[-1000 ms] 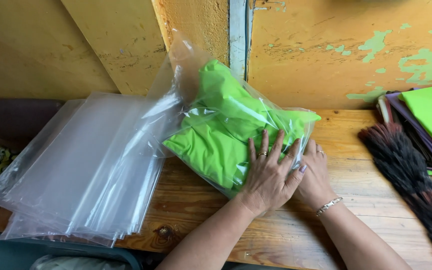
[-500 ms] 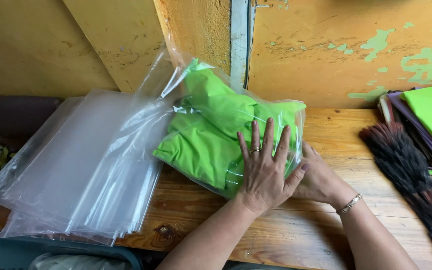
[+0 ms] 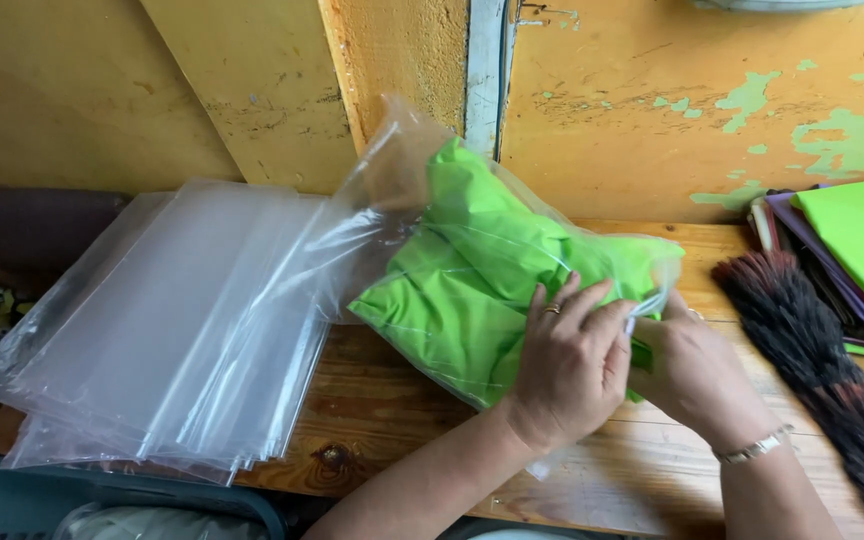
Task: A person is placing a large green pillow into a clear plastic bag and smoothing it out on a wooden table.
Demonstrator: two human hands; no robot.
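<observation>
Now both hands, left (image 3: 570, 365) and right (image 3: 697, 375), have fingers gripping the clear bag (image 3: 472, 270) of green cloth.

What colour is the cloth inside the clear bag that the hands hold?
Bright green: the cloth in the bag, seen in the head view.

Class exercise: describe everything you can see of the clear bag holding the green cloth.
The clear plastic bag is thin, glossy and crinkled. It holds folded bright green cloth and lies slanted on the wooden table. One loose end rises towards the yellow wall. The left hand and right hand grip its near right end. Its left edge overlaps a stack of empty clear bags.
</observation>
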